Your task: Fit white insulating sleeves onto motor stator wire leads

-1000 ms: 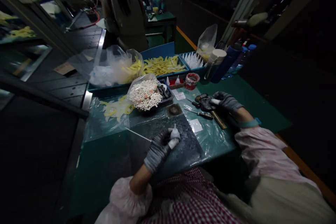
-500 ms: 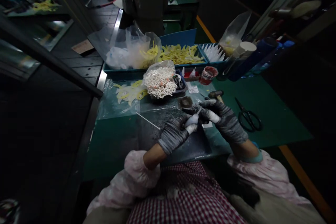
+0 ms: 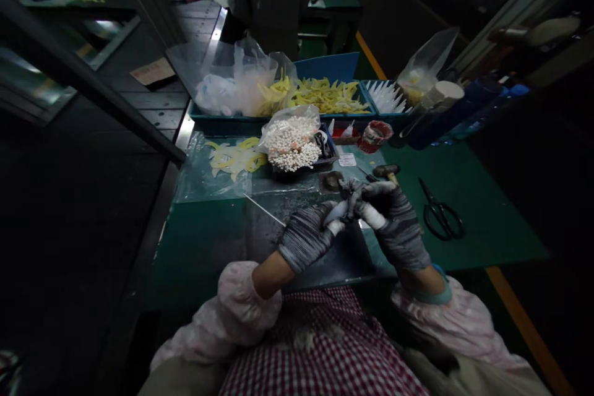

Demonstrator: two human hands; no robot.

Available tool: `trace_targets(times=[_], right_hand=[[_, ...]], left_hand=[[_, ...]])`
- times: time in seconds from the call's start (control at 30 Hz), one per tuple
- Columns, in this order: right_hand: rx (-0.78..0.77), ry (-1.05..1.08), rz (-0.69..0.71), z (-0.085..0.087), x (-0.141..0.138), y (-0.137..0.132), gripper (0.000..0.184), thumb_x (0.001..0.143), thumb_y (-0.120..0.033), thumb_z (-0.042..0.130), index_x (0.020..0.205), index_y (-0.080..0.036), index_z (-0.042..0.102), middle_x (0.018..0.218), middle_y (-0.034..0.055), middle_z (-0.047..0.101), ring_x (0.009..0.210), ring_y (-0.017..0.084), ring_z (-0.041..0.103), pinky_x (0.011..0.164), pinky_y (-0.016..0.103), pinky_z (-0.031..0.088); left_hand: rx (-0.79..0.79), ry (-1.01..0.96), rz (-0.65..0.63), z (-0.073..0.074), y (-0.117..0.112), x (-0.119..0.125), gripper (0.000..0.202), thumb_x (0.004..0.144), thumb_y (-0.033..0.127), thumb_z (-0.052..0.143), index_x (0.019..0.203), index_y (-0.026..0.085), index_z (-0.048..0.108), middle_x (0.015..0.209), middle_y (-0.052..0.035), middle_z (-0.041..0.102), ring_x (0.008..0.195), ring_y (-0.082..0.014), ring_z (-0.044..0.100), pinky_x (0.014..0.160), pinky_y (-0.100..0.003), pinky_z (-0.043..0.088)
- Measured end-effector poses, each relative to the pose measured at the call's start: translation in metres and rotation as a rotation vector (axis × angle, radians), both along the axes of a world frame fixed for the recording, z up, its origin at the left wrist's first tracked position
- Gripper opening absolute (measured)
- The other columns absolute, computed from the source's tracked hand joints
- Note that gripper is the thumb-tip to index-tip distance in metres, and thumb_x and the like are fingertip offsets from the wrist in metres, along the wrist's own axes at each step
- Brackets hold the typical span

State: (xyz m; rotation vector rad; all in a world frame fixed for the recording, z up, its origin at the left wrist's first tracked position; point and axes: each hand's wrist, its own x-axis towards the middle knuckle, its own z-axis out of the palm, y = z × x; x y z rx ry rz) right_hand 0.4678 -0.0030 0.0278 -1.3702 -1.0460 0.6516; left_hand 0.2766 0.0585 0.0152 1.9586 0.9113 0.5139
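Observation:
A pale, bulb-shaped piece (image 3: 335, 213) with a narrow tip is in my left hand (image 3: 306, 236), fingers and thumb closed around its wide end. Striped grey gloves cover both my hands, with white wrapping on some fingers. My right hand (image 3: 394, 223) has its fingers bent together over the narrow end, hiding the tip. A thin white stick (image 3: 264, 209) points out to the left from beside my left hand; whether the hand grips it is unclear. Under the hands is a dark work mat (image 3: 264, 247).
A bag of white-tipped sticks (image 3: 293, 142) stands beyond my hands. Behind are a tray of yellow curved pieces (image 3: 329, 96), white pointed pieces (image 3: 386, 98) and a red cup (image 3: 374, 136). Scissors (image 3: 440, 213) and a hammer (image 3: 387, 171) lie rightward. A person (image 3: 266, 0) is ahead.
My right fingers have come in over the narrow tip of the bulb-shaped piece, which showed before. The whole view has shifted slightly.

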Motion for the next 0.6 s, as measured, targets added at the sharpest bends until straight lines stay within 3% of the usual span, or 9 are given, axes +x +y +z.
trace_targets(times=[0.2, 0.23, 0.3, 0.37, 0.43, 0.5, 0.6], right_hand=[[-0.109, -0.008, 0.011, 0.005, -0.006, -0.003, 0.039, 0.087, -0.046, 0.09, 0.115, -0.031, 0.067, 0.1, 0.0005, 0.08, 0.09, 0.023, 0.079, 0.086, 0.043, 0.069], [-0.103, -0.012, 0.0, 0.006, -0.006, -0.004, 0.04, 0.087, -0.047, 0.089, 0.115, -0.031, 0.067, 0.1, 0.0009, 0.08, 0.091, 0.024, 0.079, 0.086, 0.043, 0.069], [-0.083, -0.003, -0.027, 0.007, -0.004, -0.006, 0.044, 0.086, -0.052, 0.089, 0.116, -0.032, 0.066, 0.102, 0.0021, 0.079, 0.092, 0.025, 0.079, 0.086, 0.043, 0.069], [-0.08, 0.028, -0.041, 0.007, -0.001, -0.008, 0.048, 0.083, -0.057, 0.09, 0.116, -0.032, 0.065, 0.103, 0.003, 0.078, 0.093, 0.025, 0.079, 0.086, 0.043, 0.069], [-0.106, 0.077, -0.026, 0.008, 0.001, -0.011, 0.052, 0.08, -0.061, 0.093, 0.113, -0.033, 0.063, 0.103, 0.0034, 0.077, 0.093, 0.026, 0.078, 0.086, 0.044, 0.069], [-0.136, 0.125, -0.011, 0.008, 0.002, -0.014, 0.055, 0.076, -0.061, 0.096, 0.108, -0.033, 0.062, 0.1, 0.0033, 0.077, 0.092, 0.027, 0.078, 0.084, 0.044, 0.069], [-0.121, 0.157, -0.049, 0.007, 0.001, -0.019, 0.054, 0.074, -0.055, 0.099, 0.106, -0.032, 0.063, 0.095, 0.0009, 0.076, 0.085, 0.024, 0.076, 0.078, 0.04, 0.067]], left_hand=[[0.067, -0.002, 0.088, -0.011, -0.011, 0.005, 0.041, 0.097, 0.035, 0.07, 0.134, 0.02, 0.077, 0.128, -0.0146, 0.083, 0.115, -0.0349, 0.078, 0.112, -0.052, 0.061], [0.015, -0.054, 0.067, -0.011, -0.011, 0.007, 0.041, 0.097, 0.037, 0.07, 0.133, 0.02, 0.077, 0.128, -0.014, 0.083, 0.116, -0.0349, 0.078, 0.113, -0.053, 0.06], [-0.24, -0.218, -0.027, -0.01, -0.01, 0.009, 0.039, 0.097, 0.043, 0.072, 0.131, 0.023, 0.077, 0.125, -0.0106, 0.083, 0.114, -0.0318, 0.078, 0.111, -0.048, 0.061], [-0.559, -0.342, -0.151, -0.008, -0.008, 0.01, 0.044, 0.103, 0.058, 0.063, 0.122, 0.022, 0.079, 0.11, -0.0097, 0.084, 0.099, -0.0278, 0.08, 0.094, -0.041, 0.066], [-0.793, -0.416, -0.235, -0.006, -0.009, 0.009, 0.071, 0.107, 0.077, 0.04, 0.108, 0.019, 0.081, 0.092, -0.0121, 0.082, 0.077, -0.0239, 0.077, 0.073, -0.037, 0.066], [-0.878, -0.477, -0.258, -0.006, -0.011, 0.007, 0.086, 0.103, 0.087, 0.031, 0.103, 0.018, 0.082, 0.087, -0.0136, 0.081, 0.066, -0.0209, 0.073, 0.064, -0.035, 0.063], [-0.853, -0.541, -0.187, -0.011, -0.019, 0.009, 0.064, 0.098, 0.078, 0.064, 0.116, 0.019, 0.08, 0.096, -0.0109, 0.082, 0.074, -0.0201, 0.074, 0.073, -0.035, 0.065]])
